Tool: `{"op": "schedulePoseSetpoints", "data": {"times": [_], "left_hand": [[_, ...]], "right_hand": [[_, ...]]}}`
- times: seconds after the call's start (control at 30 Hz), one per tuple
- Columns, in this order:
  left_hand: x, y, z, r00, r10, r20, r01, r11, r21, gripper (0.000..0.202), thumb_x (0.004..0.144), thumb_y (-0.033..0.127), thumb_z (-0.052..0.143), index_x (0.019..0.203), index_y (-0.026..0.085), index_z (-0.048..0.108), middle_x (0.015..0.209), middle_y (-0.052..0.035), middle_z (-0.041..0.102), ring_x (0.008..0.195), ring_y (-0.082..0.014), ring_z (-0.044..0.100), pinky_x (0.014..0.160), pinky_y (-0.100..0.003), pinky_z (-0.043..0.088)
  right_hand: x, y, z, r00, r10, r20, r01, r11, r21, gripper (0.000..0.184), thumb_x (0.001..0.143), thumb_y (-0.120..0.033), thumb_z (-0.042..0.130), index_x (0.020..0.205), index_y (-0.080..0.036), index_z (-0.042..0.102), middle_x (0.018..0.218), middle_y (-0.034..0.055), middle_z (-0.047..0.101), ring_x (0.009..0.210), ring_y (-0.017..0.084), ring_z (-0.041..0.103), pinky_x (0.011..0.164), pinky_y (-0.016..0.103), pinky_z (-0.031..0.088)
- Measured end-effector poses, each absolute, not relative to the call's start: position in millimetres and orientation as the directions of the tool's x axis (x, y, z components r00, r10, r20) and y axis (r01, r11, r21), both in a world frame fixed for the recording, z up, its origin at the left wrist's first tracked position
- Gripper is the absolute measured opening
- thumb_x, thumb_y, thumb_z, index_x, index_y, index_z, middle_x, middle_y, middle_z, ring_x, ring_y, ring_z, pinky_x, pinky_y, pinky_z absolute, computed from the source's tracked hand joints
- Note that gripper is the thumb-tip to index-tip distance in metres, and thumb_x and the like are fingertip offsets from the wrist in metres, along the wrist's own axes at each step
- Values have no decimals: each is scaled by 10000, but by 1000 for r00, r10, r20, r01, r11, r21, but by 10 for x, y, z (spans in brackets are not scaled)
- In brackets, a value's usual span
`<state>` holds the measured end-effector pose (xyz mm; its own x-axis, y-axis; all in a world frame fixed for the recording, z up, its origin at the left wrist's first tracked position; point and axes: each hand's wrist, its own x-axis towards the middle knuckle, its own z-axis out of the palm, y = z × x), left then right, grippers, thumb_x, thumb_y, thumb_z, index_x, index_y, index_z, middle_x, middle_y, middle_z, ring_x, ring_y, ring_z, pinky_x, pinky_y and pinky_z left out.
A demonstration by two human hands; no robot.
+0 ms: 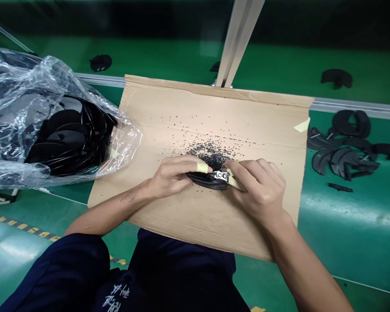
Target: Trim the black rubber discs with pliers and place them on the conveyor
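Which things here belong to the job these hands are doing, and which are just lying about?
In the job: left hand gripping a curved black part; right hand on a small metal tool; black crumbs on the cardboard sheet.

Lying about: bagged black parts; loose black parts on the green bench; metal rail.

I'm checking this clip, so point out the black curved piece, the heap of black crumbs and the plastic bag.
Black curved piece [203, 180], head view, on its middle, just left of the metal part.
Heap of black crumbs [211, 154], head view, on its densest part.
Plastic bag [125, 141], head view, on its clear right end.
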<state>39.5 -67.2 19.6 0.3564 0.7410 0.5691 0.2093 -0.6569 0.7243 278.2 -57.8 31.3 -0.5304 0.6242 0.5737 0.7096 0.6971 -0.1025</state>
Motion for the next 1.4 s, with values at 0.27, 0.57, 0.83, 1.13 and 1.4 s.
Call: {"op": "schedulePoseSetpoints", "data": {"times": [0.27,0.57,0.83,1.13,1.4], "left_hand": [[394,-695,181,356,727,587,195,-672,714,239,930,120,668,1138,207,748,991,-77,793,903,-134,760,754,-224,640],[378,-681,191,389,707,590,198,-690,696,285,899,51,661,1143,182,731,1029,-87,776,934,-130,746,779,-224,626],[370,-667,197,387,749,538,274,-651,708,265,915,125,651,1174,175,679,992,-65,735,921,-139,694,785,-274,597],[424,-671,322,558,709,430,372,-677,635,342,1022,298,495,1346,193,523,1029,-87,644,942,-204,578,827,-356,511],[464,-535,578,675,691,258,409,-642,649,317,1045,374,448,1300,216,548,1062,-92,627,991,-216,570,875,-368,508]], "right_hand": [[2759,-647,349,-573,564,594,728,684,53,190,933,-100,596,1031,-222,703,684,16,689,615,163,503,562,350,321],[2717,-657,288,-458,724,516,549,686,-477,167,935,-100,561,936,-180,707,747,33,692,630,135,596,579,280,449],[2750,-562,292,-344,837,425,562,546,-621,174,893,-140,602,1026,-192,702,829,54,673,715,183,597,643,328,472],[2774,-538,441,-465,800,378,161,497,-853,139,876,-99,618,944,-210,667,856,34,681,757,165,628,669,310,508],[2823,-569,518,-470,733,492,111,603,-790,71,885,-164,675,908,-220,638,880,50,667,776,175,645,645,301,531]]}}
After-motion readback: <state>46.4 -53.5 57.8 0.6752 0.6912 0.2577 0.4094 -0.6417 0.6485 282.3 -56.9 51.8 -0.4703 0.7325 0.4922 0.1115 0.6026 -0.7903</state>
